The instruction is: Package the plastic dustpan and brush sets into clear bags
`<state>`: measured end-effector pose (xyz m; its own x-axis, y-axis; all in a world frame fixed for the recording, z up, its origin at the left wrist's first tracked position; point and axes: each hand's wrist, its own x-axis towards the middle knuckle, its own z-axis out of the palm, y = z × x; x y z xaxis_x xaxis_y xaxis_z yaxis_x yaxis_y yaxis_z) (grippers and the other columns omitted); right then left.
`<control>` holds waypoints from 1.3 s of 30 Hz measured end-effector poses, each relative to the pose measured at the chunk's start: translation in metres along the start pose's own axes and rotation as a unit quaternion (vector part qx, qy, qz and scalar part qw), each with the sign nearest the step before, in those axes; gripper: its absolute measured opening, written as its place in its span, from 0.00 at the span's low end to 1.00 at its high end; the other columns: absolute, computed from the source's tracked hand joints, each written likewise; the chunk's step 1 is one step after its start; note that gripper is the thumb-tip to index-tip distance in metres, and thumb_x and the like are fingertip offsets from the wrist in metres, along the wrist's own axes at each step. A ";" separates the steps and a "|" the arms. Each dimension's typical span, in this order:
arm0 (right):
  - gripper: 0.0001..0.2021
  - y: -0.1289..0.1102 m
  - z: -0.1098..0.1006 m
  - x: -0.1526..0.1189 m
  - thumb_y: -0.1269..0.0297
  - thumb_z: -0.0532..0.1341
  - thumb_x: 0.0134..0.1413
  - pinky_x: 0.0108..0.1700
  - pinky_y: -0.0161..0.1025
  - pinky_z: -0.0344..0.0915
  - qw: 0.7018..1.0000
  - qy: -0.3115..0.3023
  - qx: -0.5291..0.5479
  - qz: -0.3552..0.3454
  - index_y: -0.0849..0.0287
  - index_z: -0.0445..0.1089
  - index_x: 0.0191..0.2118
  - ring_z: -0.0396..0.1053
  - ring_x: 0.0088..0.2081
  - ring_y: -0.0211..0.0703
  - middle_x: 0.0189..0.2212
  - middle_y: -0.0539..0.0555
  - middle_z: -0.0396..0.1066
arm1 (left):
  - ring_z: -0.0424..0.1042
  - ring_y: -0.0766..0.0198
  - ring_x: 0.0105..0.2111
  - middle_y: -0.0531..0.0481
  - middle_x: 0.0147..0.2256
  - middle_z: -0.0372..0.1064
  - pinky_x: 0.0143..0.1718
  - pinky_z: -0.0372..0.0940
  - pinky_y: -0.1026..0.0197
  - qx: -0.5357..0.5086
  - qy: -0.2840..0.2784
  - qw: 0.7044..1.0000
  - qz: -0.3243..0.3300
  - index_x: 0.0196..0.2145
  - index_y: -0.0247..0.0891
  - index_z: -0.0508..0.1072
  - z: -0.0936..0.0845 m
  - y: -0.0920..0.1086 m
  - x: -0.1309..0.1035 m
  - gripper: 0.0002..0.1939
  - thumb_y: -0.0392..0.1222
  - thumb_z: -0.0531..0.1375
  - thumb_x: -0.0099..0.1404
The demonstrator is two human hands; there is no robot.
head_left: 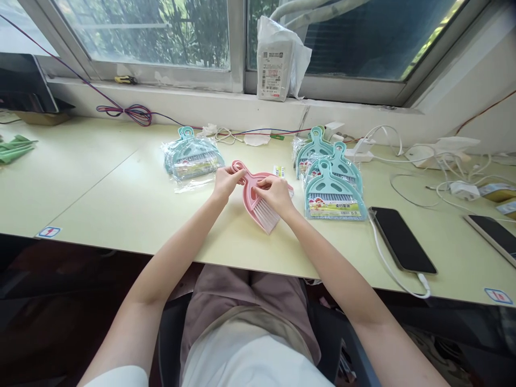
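In front of me, both hands are on a pink dustpan and brush set, tilted above the table, the white bristles pointing down toward me. My left hand pinches it by the looped handle end. The fingers of my right hand are closed at the brush's upper body; their tips partly cover it. Behind my right hand shows a small printed card. Blue dustpan and brush sets in clear plastic lie to both sides: a left pile and a right group with printed labels.
A black phone with a white cable lies right of the blue sets, another phone beyond it. Chargers and tangled cables fill the back right. A wrapped package stands on the sill; a coiled cable lies at the back left.
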<state>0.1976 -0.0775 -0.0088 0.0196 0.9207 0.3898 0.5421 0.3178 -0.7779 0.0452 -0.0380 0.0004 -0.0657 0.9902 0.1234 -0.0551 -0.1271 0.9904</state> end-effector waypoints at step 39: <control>0.03 0.010 0.017 -0.001 0.69 0.65 0.49 0.40 0.41 0.70 0.999 0.031 -0.005 -0.025 0.63 0.73 0.32 0.73 0.33 0.44 0.33 0.57 0.76 | 0.61 0.73 0.14 0.55 0.18 0.62 0.18 0.55 0.67 0.055 0.027 0.998 0.024 0.22 0.36 0.66 0.003 -0.011 0.000 0.14 0.47 0.63 0.56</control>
<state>0.1887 -0.0718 -0.0250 0.0430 0.8879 0.4581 0.5528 0.3608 -0.7512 0.0486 -0.0359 -0.0107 -0.1197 0.9781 0.1701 0.0582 -0.1641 0.9847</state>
